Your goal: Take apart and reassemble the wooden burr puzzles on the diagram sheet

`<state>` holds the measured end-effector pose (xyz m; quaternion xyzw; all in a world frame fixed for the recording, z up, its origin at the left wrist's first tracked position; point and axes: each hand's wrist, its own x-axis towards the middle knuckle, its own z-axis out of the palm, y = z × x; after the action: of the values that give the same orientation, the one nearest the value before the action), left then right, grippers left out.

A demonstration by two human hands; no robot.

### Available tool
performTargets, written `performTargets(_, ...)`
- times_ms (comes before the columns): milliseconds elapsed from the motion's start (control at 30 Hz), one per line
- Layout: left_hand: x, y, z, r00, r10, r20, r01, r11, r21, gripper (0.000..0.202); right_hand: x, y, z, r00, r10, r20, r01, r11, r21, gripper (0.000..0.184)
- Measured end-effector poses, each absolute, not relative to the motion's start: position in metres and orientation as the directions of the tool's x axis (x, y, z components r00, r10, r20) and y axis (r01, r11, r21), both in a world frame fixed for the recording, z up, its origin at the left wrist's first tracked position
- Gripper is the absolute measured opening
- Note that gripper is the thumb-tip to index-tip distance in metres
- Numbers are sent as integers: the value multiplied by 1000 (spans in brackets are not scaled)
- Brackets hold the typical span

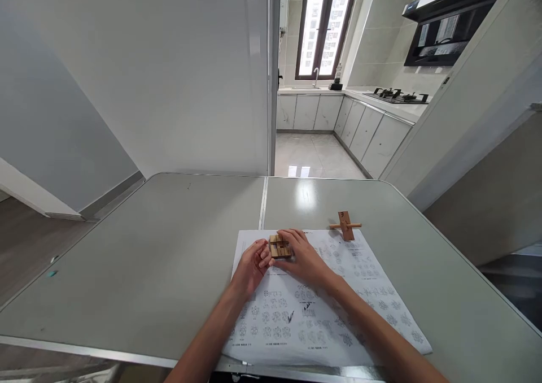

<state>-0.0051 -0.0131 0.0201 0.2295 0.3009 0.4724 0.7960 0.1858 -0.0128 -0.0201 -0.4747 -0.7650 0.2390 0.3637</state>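
Note:
A small wooden block puzzle point(280, 251), made of fitted pieces with gaps between them, is on the printed paper sheet point(277, 309). My right hand point(302, 259) grips it from the right, with the fingers at its far edge and the thumb at its near edge. At the puzzle's left side is my left hand point(254, 264), closed, with its fingers curled in. Whether it pinches a small piece or only touches the puzzle's edge is hidden.
Wooden pieces joined as a cross, a flat marked bar with a round stick point(346, 226), lie at the sheet's far right corner. The grey-green table point(169, 270) has a metal seam beyond the sheet. A kitchen lies past the doorway.

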Motion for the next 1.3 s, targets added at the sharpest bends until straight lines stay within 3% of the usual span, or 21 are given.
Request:
performTargets(367,-5,-12,20,367,894,-256,-612,439,657,26,184,-4,-26,-271,907,323,532,420,-735,61)
performTargets(567,-6,-12,20,356,896,-265,-582,435,688,28,189,-9,-20,-279,925,259,531,373,-760,67)
performTargets(800,-5,-15,19,386,891,-240,-408,398,821,33,212,-5,-23,-335,907,256,536,407,-740,80)
performTargets(1033,-11,1,21,340,919,-200,-200,278,939,32,223,-2,-21,-286,940,184,392,291,-873,78)
performTargets(1167,-18,16,29,286,958,-29,-83,55,995,26,225,2,-18,-211,966,151,217,197,-956,70)
performTargets(1300,-24,20,28,372,914,163,74,-205,976,60,225,5,-16,-93,992,90,35,94,-995,64)
